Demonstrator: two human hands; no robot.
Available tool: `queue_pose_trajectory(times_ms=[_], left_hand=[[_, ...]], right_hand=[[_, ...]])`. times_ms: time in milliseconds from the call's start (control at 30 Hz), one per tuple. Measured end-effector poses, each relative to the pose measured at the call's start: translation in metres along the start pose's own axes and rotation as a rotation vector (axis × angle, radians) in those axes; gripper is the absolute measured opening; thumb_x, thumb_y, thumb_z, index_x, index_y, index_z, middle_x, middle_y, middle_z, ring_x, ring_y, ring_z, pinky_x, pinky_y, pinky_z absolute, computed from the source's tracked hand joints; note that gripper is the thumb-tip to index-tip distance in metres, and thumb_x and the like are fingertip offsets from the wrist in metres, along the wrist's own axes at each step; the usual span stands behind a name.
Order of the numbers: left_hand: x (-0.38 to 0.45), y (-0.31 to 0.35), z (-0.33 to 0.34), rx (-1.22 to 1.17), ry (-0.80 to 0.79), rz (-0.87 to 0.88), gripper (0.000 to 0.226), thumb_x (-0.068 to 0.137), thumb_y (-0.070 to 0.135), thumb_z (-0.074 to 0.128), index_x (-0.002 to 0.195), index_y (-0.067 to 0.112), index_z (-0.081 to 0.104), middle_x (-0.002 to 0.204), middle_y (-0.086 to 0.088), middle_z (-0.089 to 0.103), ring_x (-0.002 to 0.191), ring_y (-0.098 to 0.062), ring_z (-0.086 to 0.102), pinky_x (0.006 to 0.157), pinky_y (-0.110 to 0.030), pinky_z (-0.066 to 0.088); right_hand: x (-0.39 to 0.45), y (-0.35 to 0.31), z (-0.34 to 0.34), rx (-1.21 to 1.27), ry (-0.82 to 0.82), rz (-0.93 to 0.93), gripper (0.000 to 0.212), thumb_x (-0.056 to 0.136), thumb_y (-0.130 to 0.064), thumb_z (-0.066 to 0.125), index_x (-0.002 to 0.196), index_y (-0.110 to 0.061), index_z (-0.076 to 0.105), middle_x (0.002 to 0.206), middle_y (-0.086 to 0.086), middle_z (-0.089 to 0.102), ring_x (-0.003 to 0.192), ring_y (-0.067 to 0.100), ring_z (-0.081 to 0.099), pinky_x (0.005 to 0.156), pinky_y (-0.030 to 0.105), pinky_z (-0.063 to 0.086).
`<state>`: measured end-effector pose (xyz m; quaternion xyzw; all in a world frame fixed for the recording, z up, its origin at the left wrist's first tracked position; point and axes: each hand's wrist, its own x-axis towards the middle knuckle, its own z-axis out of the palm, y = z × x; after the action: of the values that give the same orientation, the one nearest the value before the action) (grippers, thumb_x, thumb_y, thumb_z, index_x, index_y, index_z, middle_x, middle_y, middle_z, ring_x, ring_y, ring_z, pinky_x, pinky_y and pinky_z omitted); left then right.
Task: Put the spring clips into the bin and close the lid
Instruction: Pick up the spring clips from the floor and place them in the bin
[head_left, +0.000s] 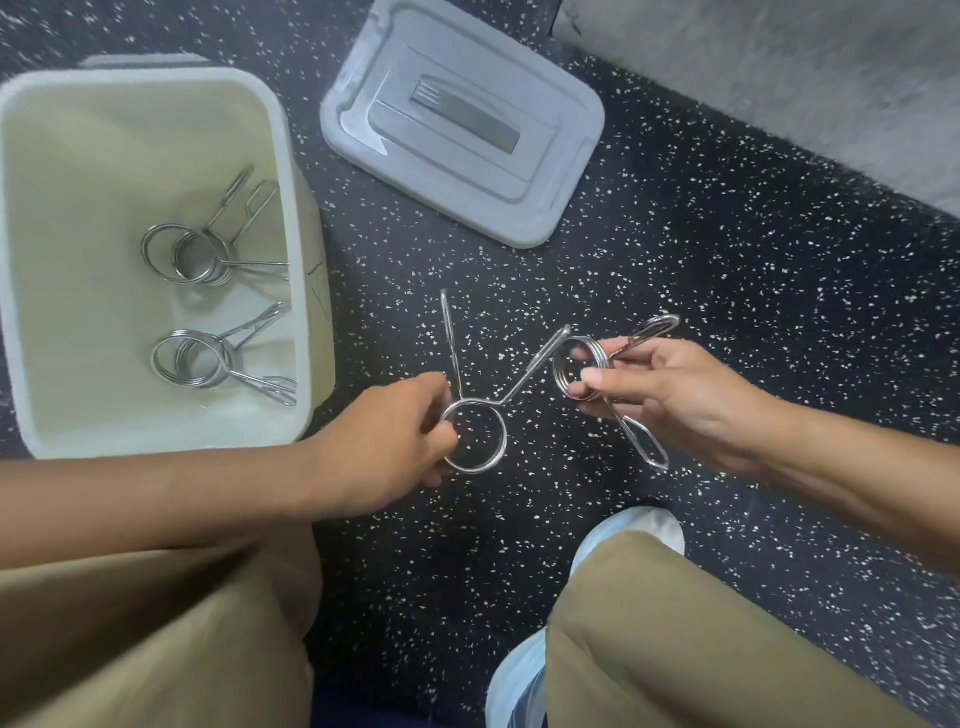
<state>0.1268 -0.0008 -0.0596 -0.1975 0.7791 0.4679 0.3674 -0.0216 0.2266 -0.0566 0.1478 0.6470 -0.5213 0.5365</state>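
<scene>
An open white bin stands on the floor at the left. Inside it lie two chrome spring clips, one toward the back and one nearer me. My left hand grips the coil of a third spring clip, held just right of the bin with its handles pointing up and away. My right hand pinches the coil of another spring clip at centre right. The grey lid lies flat on the floor behind the hands, right of the bin.
The floor is black rubber with white speckles. A grey concrete wall or ledge runs along the upper right. My knees in tan trousers and a light shoe fill the bottom of the view.
</scene>
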Motion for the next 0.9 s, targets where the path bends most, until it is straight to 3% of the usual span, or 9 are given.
queue_pose_trajectory(times_ms=[100,200,300,467,633,767,900], left_hand=[[-0.017,-0.001,-0.017,0.081,0.037,0.081,0.012,0.098,0.027,0.052,0.087,0.030,0.049,0.068,0.002,0.074,0.061,-0.005,0.071,0.067,-0.042,0.059],[-0.032,-0.002,-0.037,0.186,0.091,0.137,0.010,0.096,0.031,0.055,0.088,0.032,0.049,0.067,0.006,0.073,0.061,-0.002,0.067,0.059,-0.027,0.049],[-0.046,-0.010,-0.060,0.223,0.128,0.166,0.006,0.094,0.033,0.055,0.090,0.031,0.051,0.065,0.010,0.071,0.060,0.000,0.065,0.060,-0.028,0.049],[-0.069,-0.023,-0.103,0.284,0.160,0.178,0.006,0.091,0.038,0.051,0.086,0.034,0.052,0.064,0.017,0.070,0.055,-0.002,0.061,0.049,-0.015,0.040],[-0.085,-0.046,-0.147,0.424,0.277,0.180,0.005,0.093,0.041,0.051,0.090,0.042,0.048,0.071,0.026,0.068,0.064,-0.002,0.061,0.058,-0.036,0.052],[-0.094,-0.059,-0.177,0.494,0.310,0.145,0.006,0.091,0.048,0.043,0.090,0.043,0.048,0.069,0.022,0.069,0.056,-0.005,0.062,0.054,-0.037,0.054],[-0.090,-0.076,-0.193,0.563,0.295,0.041,0.007,0.096,0.044,0.044,0.090,0.044,0.045,0.063,0.008,0.069,0.052,-0.013,0.062,0.049,-0.033,0.050]], right_hand=[[-0.005,-0.007,0.013,0.007,0.009,-0.004,0.021,0.088,-0.002,0.070,0.109,-0.001,0.068,0.101,0.017,0.074,0.100,0.029,0.073,0.091,0.041,0.059],[-0.007,-0.014,0.024,0.017,-0.011,0.006,0.017,0.091,0.000,0.066,0.108,-0.001,0.065,0.110,0.021,0.074,0.106,0.031,0.073,0.091,0.041,0.059],[-0.007,-0.022,0.034,0.025,-0.120,0.014,0.018,0.096,0.004,0.058,0.113,0.003,0.063,0.116,0.022,0.073,0.114,0.033,0.070,0.098,0.041,0.056],[-0.005,-0.032,0.051,0.077,-0.233,0.027,0.039,0.098,0.011,0.035,0.130,0.009,0.057,0.124,0.030,0.068,0.120,0.035,0.066,0.098,0.040,0.055],[-0.003,-0.038,0.072,0.042,-0.271,0.014,0.039,0.099,-0.016,0.049,0.126,0.009,0.061,0.122,0.030,0.069,0.119,0.035,0.066,0.098,0.040,0.055],[0.004,-0.040,0.092,-0.077,-0.181,-0.006,0.035,0.099,-0.019,0.057,0.113,0.013,0.063,0.111,0.026,0.074,0.112,0.029,0.071,0.098,0.041,0.055],[0.011,-0.042,0.110,-0.197,-0.082,-0.019,0.012,0.086,-0.017,0.073,0.089,-0.007,0.067,0.099,0.021,0.078,0.107,0.029,0.074,0.103,0.042,0.051]])
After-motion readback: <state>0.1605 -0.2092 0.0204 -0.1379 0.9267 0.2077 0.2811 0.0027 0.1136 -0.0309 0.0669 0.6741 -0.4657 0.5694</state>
